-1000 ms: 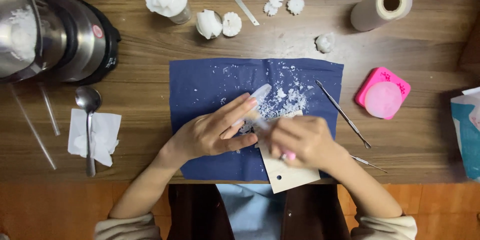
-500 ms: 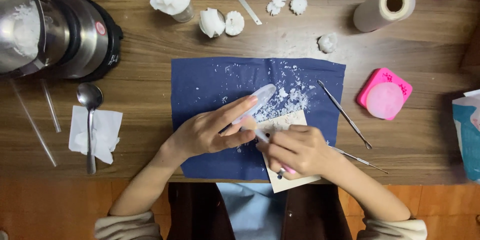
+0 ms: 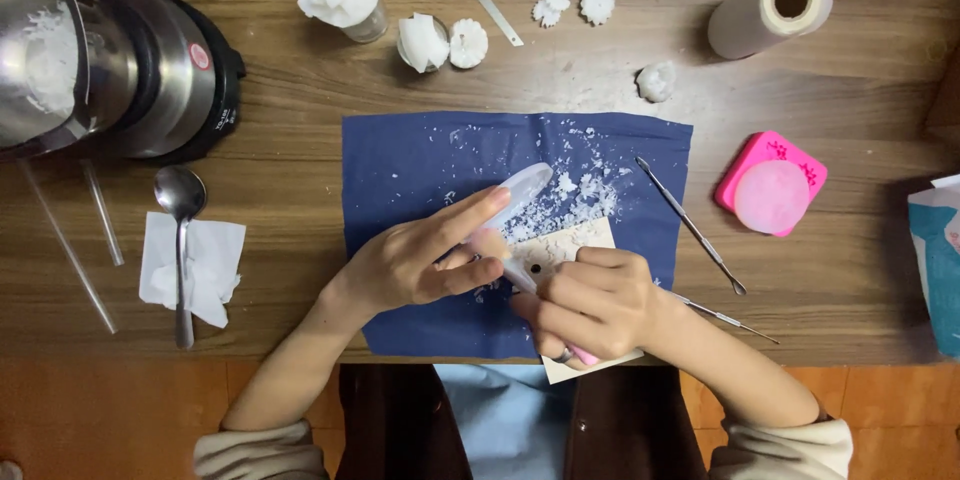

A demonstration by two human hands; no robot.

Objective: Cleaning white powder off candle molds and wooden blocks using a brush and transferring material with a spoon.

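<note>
My left hand [image 3: 415, 260] holds a pale translucent oval piece [image 3: 520, 188] over a dark blue cloth [image 3: 420, 160], index finger stretched along it. My right hand [image 3: 590, 302] grips a thin pink-handled tool [image 3: 520, 275] whose tip meets the underside of that piece. White wax-like flakes [image 3: 580, 195] lie scattered on the cloth. A cream card [image 3: 575, 240] with a small hole sits under my right hand.
Metal sculpting tools [image 3: 690, 225] lie right of the cloth beside a pink round mould [image 3: 770, 190]. White flower shapes [image 3: 465, 40] and a paper roll [image 3: 770, 10] sit at the back. A steel pot [image 3: 90, 60] on a cooker, spoon [image 3: 182, 240] and napkin are left.
My right hand slid slightly down and right along the card. My left hand kept its hold on the pale piece, tilting it a little.
</note>
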